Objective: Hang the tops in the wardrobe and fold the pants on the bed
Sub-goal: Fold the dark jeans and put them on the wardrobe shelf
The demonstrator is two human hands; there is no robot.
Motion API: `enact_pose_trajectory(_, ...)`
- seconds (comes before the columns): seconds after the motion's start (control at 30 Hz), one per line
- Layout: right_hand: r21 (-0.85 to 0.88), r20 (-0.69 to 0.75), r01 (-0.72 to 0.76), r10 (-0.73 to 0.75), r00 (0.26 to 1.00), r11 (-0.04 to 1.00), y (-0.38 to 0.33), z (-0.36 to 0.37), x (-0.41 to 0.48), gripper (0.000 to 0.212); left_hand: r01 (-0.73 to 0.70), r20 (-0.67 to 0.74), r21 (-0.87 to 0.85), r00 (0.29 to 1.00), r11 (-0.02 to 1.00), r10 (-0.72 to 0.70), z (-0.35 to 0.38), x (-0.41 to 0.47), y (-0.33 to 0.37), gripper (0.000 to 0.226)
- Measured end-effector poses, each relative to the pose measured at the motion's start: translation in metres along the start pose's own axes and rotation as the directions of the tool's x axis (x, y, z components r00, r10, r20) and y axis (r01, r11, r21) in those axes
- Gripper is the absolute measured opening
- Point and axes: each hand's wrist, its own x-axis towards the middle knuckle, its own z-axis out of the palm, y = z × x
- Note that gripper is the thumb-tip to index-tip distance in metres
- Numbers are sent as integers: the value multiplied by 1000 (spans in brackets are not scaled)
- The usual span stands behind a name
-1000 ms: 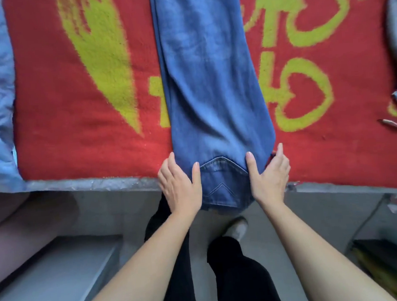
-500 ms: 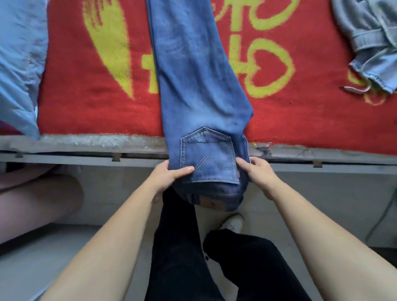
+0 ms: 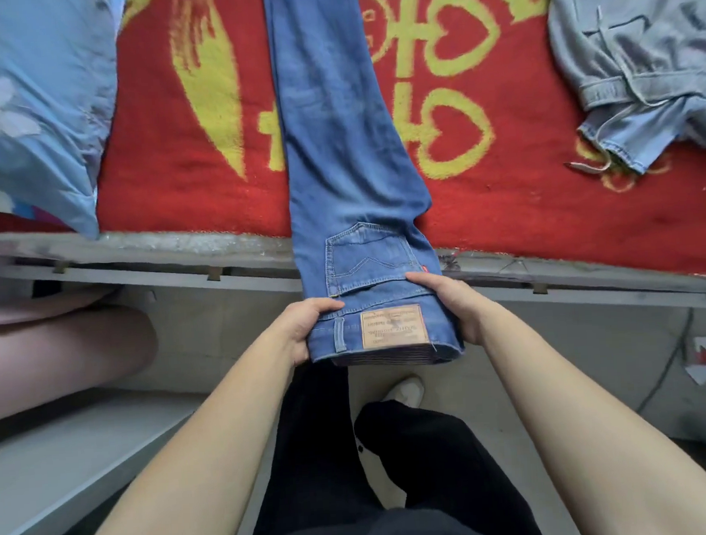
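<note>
Jeans (image 3: 335,144) with leather patch (image 3: 392,327), lettering unreadable

The left hand (image 3: 301,332) and right hand (image 3: 457,306) hide their fingers under the waistband of the jeans (image 3: 335,144); only the thumbs show. Between them, the print on the leather patch (image 3: 393,327) is too blurred to read. Beyond the hands, the legs run off the top edge.

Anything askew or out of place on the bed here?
The jeans overhang the bed edge, waistband gripped by the left hand and right hand. A pale denim garment lies crumpled at the right. Nothing looks damaged.
</note>
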Motion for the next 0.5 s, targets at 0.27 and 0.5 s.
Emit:
enact_pose_trajectory(0.27,402,-45,173,-169,985,899,-144,8,22,46,-222,50,-573,951,789,304,-5,4,133,55)
enact_pose_trajectory(0.5,-510,-344,210,-421,839,834,-172,23,106,77,-301,-325,196,878,933,351,-20,82,168,101)
